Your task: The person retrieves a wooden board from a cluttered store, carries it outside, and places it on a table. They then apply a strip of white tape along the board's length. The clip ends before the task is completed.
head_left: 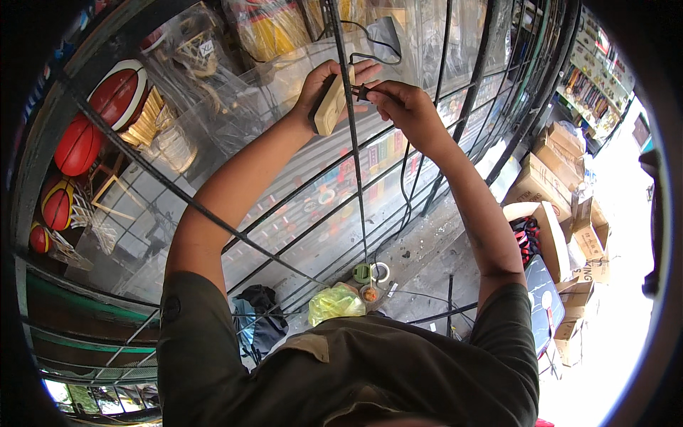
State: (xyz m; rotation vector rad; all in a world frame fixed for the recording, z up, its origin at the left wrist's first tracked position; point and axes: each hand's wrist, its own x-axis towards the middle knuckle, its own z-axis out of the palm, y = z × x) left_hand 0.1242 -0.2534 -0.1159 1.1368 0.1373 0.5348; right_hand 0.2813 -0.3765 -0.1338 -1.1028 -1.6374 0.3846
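At a metal grille [361,181], left hand [313,91] gripping a cream socket block [329,110], right hand [411,114] pinching a black plug [363,92] beside it, a bar [347,75] crossing in front, lettered white tag [206,48] upper left, basketballs [77,146] left, printed cartons [538,186] right.

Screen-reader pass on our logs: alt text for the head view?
A person's left hand holds a beige-and-black block while the right hand holds a dark plug close against it, amid dark metal bars. Basketballs sit at left, cardboard boxes at right.
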